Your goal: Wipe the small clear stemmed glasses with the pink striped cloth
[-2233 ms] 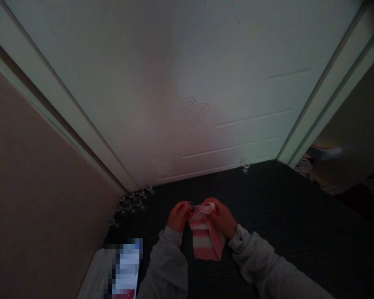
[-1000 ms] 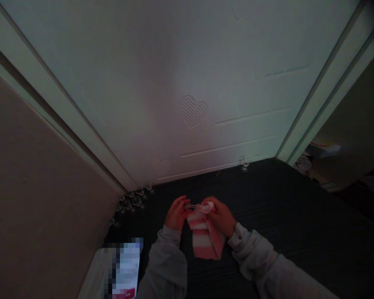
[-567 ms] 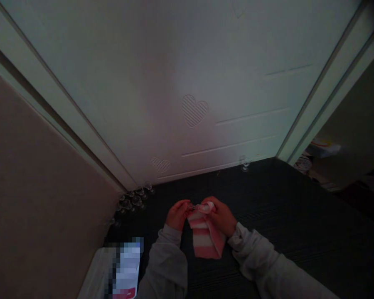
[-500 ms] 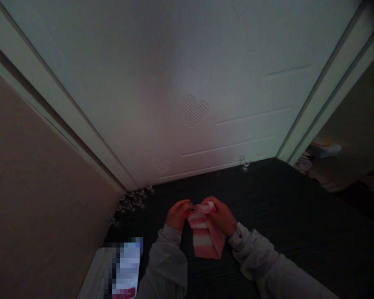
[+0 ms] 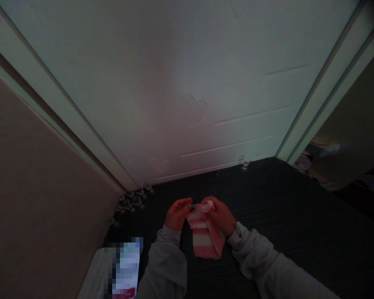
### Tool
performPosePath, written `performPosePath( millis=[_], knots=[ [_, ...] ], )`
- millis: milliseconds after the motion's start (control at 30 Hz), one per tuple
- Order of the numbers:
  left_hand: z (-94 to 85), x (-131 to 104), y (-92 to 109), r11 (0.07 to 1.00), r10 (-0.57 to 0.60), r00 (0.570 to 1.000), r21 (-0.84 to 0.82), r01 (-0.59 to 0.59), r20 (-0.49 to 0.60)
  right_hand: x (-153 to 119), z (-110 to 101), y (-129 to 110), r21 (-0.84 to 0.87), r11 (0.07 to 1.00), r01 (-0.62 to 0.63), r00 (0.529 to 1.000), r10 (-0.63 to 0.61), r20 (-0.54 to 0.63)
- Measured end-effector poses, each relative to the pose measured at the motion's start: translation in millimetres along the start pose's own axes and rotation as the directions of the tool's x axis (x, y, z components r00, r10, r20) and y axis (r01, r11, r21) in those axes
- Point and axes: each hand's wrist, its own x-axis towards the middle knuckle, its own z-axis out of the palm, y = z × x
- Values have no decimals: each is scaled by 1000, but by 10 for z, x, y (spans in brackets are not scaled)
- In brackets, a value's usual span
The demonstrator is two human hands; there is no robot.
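My left hand is closed, its fingertips pinching the stem end of a small clear stemmed glass. The glass lies sideways between my two hands, and most of its bowl is hidden. Wrapped around the bowl end is a pink-and-white striped cloth, which my right hand grips. The rest of the cloth hangs down below my right fingers over the dark tabletop.
Several small stemmed glasses cluster at the left against the wall. Another glass stands at the back right by the white door panel. A lit phone, partly pixelated, lies at the front left on the dark table.
The fingers of my left hand have shifted slightly on the stem of the glass, with the index finger raised more. My right hand and the cloth stay nearly in place.
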Motion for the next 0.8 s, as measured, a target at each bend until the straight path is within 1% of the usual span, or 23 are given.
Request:
performPosePath(
  millis=[167,300,500,800],
  knots=[
    [6,16,6,1000,-9,998,2,9,-68,-3,3,27,-3,1000,4,1000,-4,-4],
    [-3,32,-27,999,5,995,48,0,-104,-4,10,63,24,1000,13,1000,-13,-18],
    [-33,59,-78,992,6,995,124,6,-101,-8,23,64,23,999,24,1000,-23,-16],
    [-16,41,-40,996,-26,996,79,33,-87,-4,1,19,6,1000,15,1000,-15,-3]
  ],
)
